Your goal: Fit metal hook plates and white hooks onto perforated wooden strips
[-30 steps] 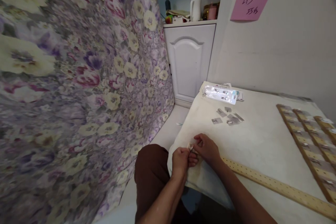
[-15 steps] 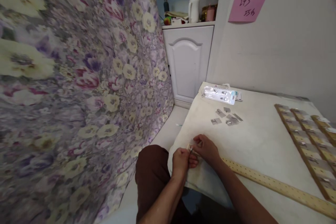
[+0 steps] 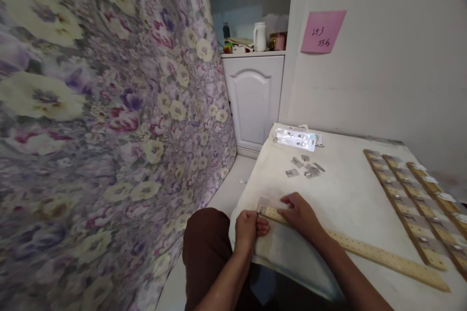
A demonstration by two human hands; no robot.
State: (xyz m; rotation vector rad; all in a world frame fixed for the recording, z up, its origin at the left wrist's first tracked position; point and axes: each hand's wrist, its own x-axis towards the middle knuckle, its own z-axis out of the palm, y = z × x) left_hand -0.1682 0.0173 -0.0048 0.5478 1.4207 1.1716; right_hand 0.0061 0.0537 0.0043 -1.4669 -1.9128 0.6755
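Note:
A long pale wooden strip with rows of small holes point(image 3: 383, 256) runs from the near left edge of the table to the lower right. My left hand point(image 3: 248, 227) is closed around its left end, where a clear plastic piece with a small metal clip point(image 3: 263, 204) sits on the wood. Over the strip, just right of that piece, is my right hand point(image 3: 301, 214). Its thumb and forefinger are bent and apart, with nothing visible between them. Farther back lie several loose clear pieces with metal clips point(image 3: 311, 171).
A clear blister pack point(image 3: 295, 139) lies at the table's back left. On the right, several wooden strips point(image 3: 392, 199) carry rows of clear pieces. Floral cloth point(image 3: 146, 131) hangs at left, beside my knee point(image 3: 206, 248). A white cabinet point(image 3: 253, 102) stands behind.
My right hand has moved right, away from my left, uncovering the strip's end and the clear piece on it. The strip's far end has come into view as my view shifted.

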